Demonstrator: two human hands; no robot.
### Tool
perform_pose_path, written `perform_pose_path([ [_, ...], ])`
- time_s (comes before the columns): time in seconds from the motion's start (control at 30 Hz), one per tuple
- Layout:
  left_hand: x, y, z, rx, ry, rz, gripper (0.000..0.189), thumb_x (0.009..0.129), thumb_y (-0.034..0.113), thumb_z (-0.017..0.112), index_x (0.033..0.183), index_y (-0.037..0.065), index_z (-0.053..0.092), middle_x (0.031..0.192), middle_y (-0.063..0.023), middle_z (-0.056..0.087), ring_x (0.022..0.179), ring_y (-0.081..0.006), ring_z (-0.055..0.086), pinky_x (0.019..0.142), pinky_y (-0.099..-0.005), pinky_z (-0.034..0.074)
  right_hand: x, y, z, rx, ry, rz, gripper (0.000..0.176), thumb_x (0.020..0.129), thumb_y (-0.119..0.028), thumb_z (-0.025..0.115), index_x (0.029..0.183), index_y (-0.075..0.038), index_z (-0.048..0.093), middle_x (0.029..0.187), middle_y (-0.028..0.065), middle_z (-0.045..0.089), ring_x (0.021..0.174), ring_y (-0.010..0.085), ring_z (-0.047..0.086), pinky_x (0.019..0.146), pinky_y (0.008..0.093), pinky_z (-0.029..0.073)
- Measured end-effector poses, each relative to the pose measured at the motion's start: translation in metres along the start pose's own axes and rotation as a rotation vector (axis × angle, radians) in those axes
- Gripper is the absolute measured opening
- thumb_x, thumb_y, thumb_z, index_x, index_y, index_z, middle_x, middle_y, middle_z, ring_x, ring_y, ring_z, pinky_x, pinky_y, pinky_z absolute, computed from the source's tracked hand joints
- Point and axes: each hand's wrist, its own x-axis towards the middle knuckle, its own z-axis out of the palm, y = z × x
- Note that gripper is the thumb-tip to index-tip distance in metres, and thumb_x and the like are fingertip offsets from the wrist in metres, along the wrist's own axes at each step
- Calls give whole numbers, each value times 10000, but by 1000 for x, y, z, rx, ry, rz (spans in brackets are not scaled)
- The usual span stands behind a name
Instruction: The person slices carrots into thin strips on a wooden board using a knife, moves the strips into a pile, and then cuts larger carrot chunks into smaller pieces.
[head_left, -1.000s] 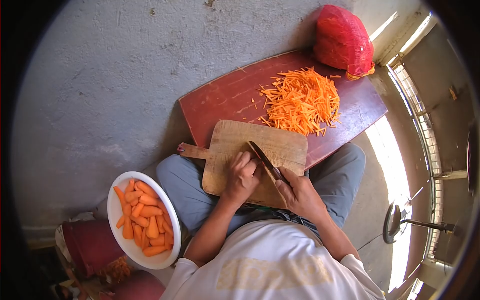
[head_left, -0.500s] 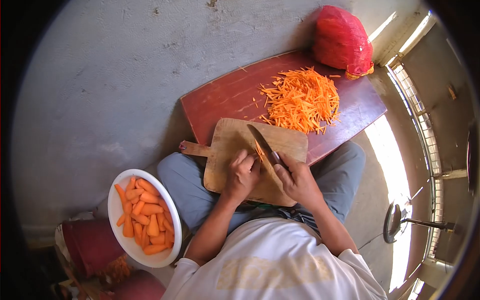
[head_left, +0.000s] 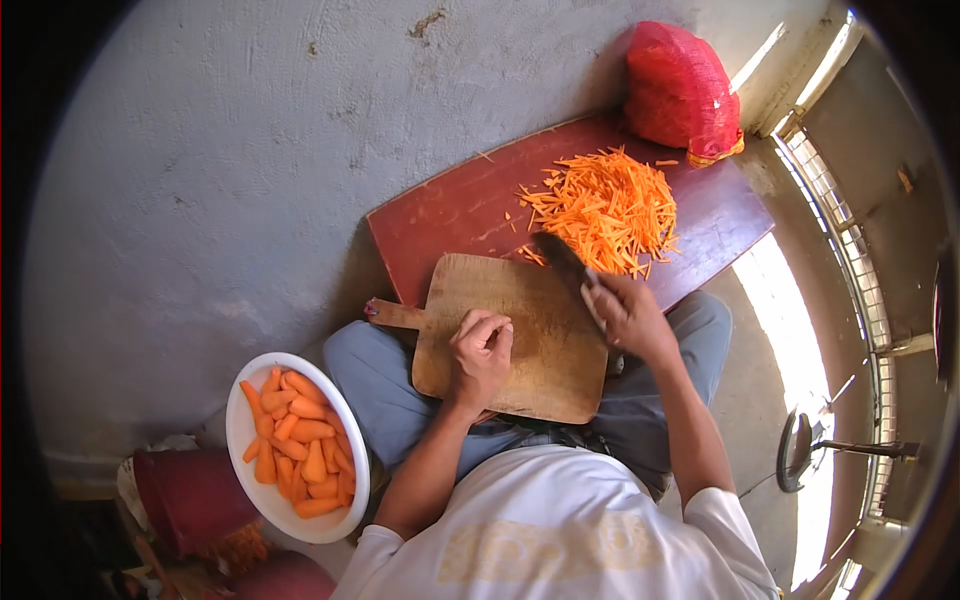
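My right hand is closed round the handle of a kitchen knife, held up with its dark blade at the near edge of a heap of carrot sticks. My left hand rests over a wooden cutting board, its fingers curled together; what they hold, if anything, is hidden. The board lies across my lap, its short handle pointing left. Beyond it, the heap sits on a dark red tabletop.
On my left stands a white basin full of peeled carrots. A red mesh bag sits at the tabletop's far right corner, near the grey wall. Dark red containers are at lower left, and a dark stand is at right.
My right hand has lifted the knife off the board and swung it forward and right to the heap. Carrot sticks by the blade have left the board. My left hand stays over it.
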Motion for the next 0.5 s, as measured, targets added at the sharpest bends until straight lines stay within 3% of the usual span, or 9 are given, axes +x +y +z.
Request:
perform_pose_path([
  [0.07, -1, -6, 3, 46, -35, 32, 59, 977, -13, 793, 1033, -33, 796, 986, -83, 720, 772, -152, 690, 684, -304, 557, 29, 7, -19, 14, 46, 30, 285, 1124, -229, 660, 1216, 33, 722, 779, 81, 595, 723, 170, 552, 675, 386, 487],
  [0.17, 2, 3, 2, 79, -76, 34, 59, 973, -3, 775, 1029, -19, 782, 1000, -153, 729, 846, -320, 745, 756, -400, 604, 53, 10, -36, 202, 86, 7, 291, 1149, -224, 635, 1294, 11, 730, 773, 1, 590, 645, 94, 549, 586, 302, 448],
  [0.23, 4, 3, 0, 79, -95, -10, 61, 972, 1, 777, 1031, -18, 781, 1009, -153, 730, 857, -322, 749, 758, -409, 606, 60, 3, -40, 377, 135, 18, 296, 1154, -224, 629, 1322, -2, 730, 781, -18, 590, 596, 64, 556, 540, 265, 434],
  [0.27, 7, 4, -1, 80, -107, -31, 63, 972, 2, 778, 1031, -18, 781, 1014, -153, 730, 862, -323, 751, 760, -413, 607, 66, 17, -39, 497, 146, 16, 329, 1155, -228, 618, 1371, 2, 712, 796, -5, 614, 528, 59, 576, 472, 241, 438],
  [0.37, 20, 16, -3, 74, -133, -114, 82, 970, 9, 782, 1048, -17, 789, 1023, -160, 728, 853, -330, 746, 749, -421, 607, 67, 37, -34, 816, 179, 18, 367, 1152, -241, 610, 1388, 28, 691, 818, 21, 648, 515, 79, 586, 448, 247, 470],
  [0.5, 55, 4, 7, 210, -137, 3, 125, 961, 27, 807, 1075, -25, 799, 1069, -149, 726, 939, -318, 729, 829, -417, 592, 62, 53, -43, 1048, 127, 49, 399, 1157, -268, 602, 1405, 38, 665, 842, 62, 673, 496, 90, 595, 429, 244, 505],
])
